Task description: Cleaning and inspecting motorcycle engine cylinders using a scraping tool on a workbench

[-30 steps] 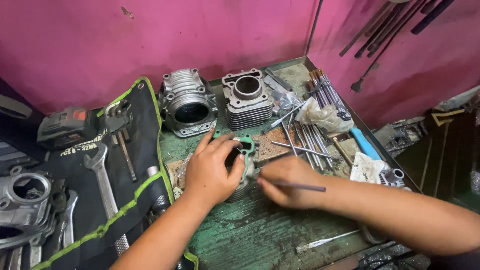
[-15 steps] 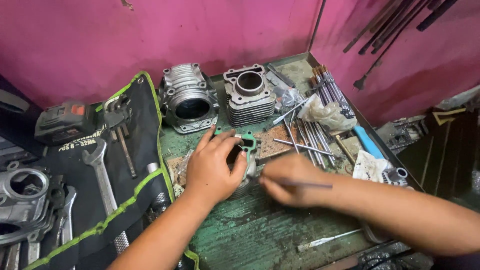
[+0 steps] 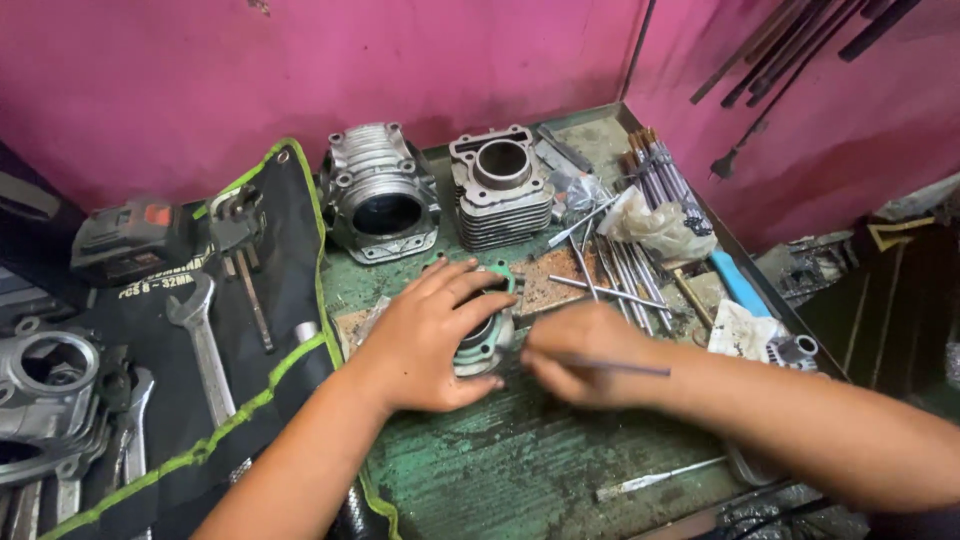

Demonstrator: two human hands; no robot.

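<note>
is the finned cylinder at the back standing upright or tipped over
Upright: the finned cylinder stands on the bench, its round bore facing up and fins stacked level.

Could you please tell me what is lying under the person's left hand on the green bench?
The left hand covers a green-edged metal engine part with a round bore; its left side and the bench beneath are hidden.

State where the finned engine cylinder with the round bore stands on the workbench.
In the head view, the finned engine cylinder stands at the back of the green workbench, against the pink wall, just right of the larger cylinder casing and beyond both hands.
</note>
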